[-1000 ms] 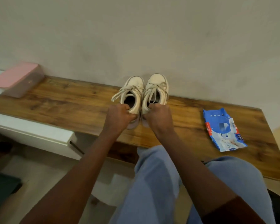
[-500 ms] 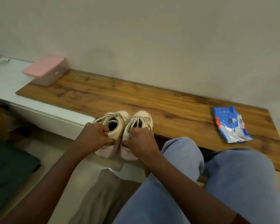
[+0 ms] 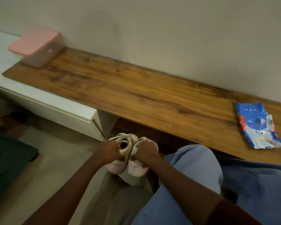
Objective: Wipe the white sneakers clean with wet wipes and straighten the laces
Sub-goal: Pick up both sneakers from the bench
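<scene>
A home room: wooden bench (image 3: 136, 88) along a plain wall (image 3: 152, 30), white cabinet (image 3: 55, 109).

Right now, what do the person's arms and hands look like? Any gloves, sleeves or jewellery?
Both are bare: no gloves on the left hand or the right hand, and no ring, watch or bracelet shows. The left arm is uncovered as far as the picture reaches. On the right arm a dark reddish-brown sleeve starts near the picture's bottom edge.
</scene>
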